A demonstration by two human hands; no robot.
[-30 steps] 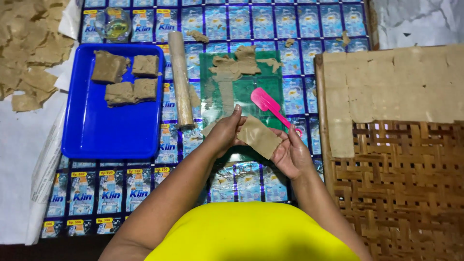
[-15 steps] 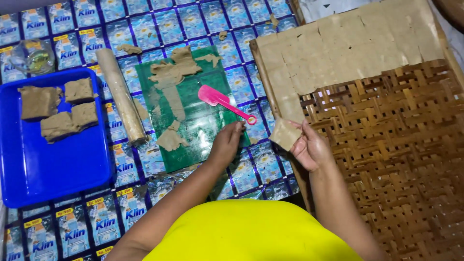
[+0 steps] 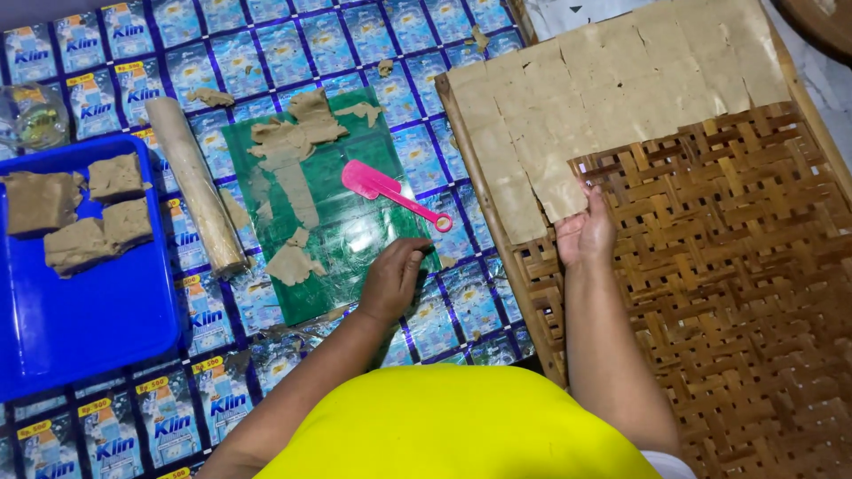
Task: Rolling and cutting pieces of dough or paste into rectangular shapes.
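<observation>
Our right hand [image 3: 584, 232] presses a thin dough sheet [image 3: 561, 191] onto the woven bamboo tray [image 3: 728, 266] at right, fingers flat, gripping nothing; the sheet lies just beyond them. Our left hand [image 3: 393, 279] rests loosely curled, empty, on the green mat [image 3: 355, 231].

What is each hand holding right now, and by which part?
The right hand presses the lower edge of a thin dough sheet onto the woven tray. The left hand rests on the green mat, gripping nothing.

Floor under a mat of blue sachet wrappers [image 3: 266, 35], white cloth [image 3: 568, 13] at the far edge.
</observation>
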